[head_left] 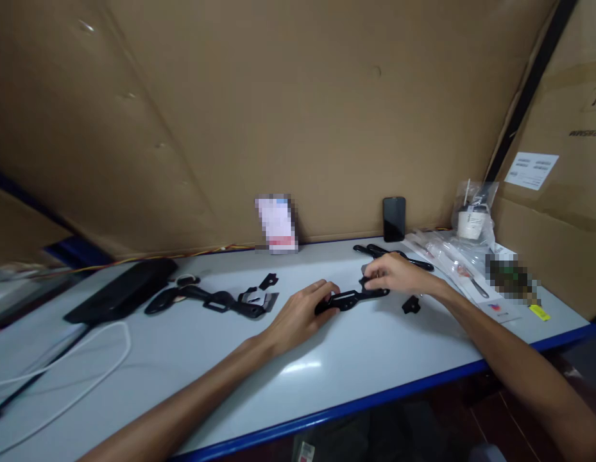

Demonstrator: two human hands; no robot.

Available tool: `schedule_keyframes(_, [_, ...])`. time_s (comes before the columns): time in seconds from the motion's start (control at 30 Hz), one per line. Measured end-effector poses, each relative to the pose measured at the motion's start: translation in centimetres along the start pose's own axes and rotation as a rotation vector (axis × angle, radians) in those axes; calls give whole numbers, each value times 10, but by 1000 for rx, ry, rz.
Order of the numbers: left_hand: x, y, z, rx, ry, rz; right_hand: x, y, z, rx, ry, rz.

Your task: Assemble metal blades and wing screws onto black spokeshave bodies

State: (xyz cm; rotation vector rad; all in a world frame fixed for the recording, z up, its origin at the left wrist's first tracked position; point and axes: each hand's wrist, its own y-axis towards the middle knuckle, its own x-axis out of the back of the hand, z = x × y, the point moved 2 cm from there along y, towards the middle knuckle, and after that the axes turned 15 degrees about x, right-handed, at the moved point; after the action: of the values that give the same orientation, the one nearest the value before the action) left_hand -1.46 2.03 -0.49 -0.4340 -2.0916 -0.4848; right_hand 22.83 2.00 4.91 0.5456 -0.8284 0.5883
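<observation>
Two hands at work on a slotted black part

The slotted black part (343, 305) lies low over the middle of the counter (336, 366), stretched between the person's two hands. The left hand (307, 305) closes around its left end, thumb on the near side and fingers on the far side. The right hand (398, 273) pinches a small dark piece (363, 283) between thumb and fingers, at the right half of the part; whether the two touch cannot be told.

Just below the right hand rests a loose black piece (412, 305). Behind that hand lie long black parts (413, 259). To the left of the left hand is a similar long part (218, 299), with a small flat piece (269, 280) near its right end, and farther left a black case (122, 292) and a white cable (122, 346).

At the back a dark phone (394, 219) stands against the cardboard wall (326, 115). Right of it are clear plastic bags (446, 256) and a white cup (471, 224).
</observation>
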Motion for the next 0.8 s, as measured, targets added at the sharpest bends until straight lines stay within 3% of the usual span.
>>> schedule_keyframes(0.07, [-1, -1, -3, -42, -1, 9, -3, 5, -6, -50, -8, -156])
schedule_keyframes(0.13, [-2, -2, -6, -78, 7, 17, -11, 10, -11, -86, -11, -212])
schedule_keyframes(0.37, [-3, -4, -7, -101, 50, 35, -43, 24, -22, -89, 109, -177])
schedule_keyframes(0.57, [-4, -5, -4, -59, 41, 57, -46, 26, -21, -36, 183, -102])
schedule_keyframes(0.7, [-4, -5, -5, -134, 69, 54, -48, 27, -17, 6, 179, -41])
schedule_keyframes(0.8, [-4, -5, -6, -154, 94, 52, -45, 27, -16, -36, 86, -96])
